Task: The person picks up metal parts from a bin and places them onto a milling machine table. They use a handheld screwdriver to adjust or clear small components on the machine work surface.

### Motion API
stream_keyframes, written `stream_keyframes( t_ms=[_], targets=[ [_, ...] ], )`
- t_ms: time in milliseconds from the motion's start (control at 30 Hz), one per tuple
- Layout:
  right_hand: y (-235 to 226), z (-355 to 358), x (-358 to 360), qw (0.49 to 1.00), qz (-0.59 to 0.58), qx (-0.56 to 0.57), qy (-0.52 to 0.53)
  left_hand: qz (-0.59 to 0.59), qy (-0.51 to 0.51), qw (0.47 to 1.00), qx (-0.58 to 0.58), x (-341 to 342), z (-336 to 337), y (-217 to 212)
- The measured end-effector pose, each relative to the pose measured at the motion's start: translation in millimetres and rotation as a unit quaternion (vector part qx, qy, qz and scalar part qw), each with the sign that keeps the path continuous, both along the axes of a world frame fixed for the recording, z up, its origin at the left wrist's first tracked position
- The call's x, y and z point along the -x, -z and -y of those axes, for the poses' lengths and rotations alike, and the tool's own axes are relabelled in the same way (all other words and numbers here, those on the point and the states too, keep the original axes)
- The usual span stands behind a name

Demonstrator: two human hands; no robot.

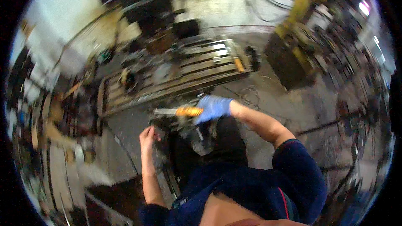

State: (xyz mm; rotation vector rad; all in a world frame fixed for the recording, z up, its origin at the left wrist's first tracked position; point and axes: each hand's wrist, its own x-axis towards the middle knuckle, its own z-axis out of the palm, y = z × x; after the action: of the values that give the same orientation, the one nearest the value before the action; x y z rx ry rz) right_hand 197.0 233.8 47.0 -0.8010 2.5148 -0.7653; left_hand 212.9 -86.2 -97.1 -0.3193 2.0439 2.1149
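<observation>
Mid-frame, your gloved right hand grips an orange-handled, grey-ended tool; lower left, your bare left hand half-curls; slatted table above.

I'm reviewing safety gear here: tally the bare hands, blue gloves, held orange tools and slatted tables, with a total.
Bare hands: 1, the left hand
Blue gloves: 1, on the right hand
Held orange tools: 1
Slatted tables: 1
Total: 4

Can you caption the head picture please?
Blue-gloved right hand holding an orange-handled tool, bare left hand apart from it.
</observation>
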Motion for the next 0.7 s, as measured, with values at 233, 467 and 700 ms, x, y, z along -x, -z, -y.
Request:
stream_keyframes(
  t_ms=[233,467,700],
  targets=[
    [39,-5,-50,0.996,-0.047,-0.034,0.068,0.068,-0.042,0.968,-0.238,21,-57,10],
    [58,-10,-58,0.995,-0.036,-0.036,0.089,0.108,0.023,0.975,-0.19,42,-58,34],
    [69,-8,-52,0.998,-0.011,-0.014,0.052,0.127,0.059,0.969,-0.206,46,-57,49]
  ],
)
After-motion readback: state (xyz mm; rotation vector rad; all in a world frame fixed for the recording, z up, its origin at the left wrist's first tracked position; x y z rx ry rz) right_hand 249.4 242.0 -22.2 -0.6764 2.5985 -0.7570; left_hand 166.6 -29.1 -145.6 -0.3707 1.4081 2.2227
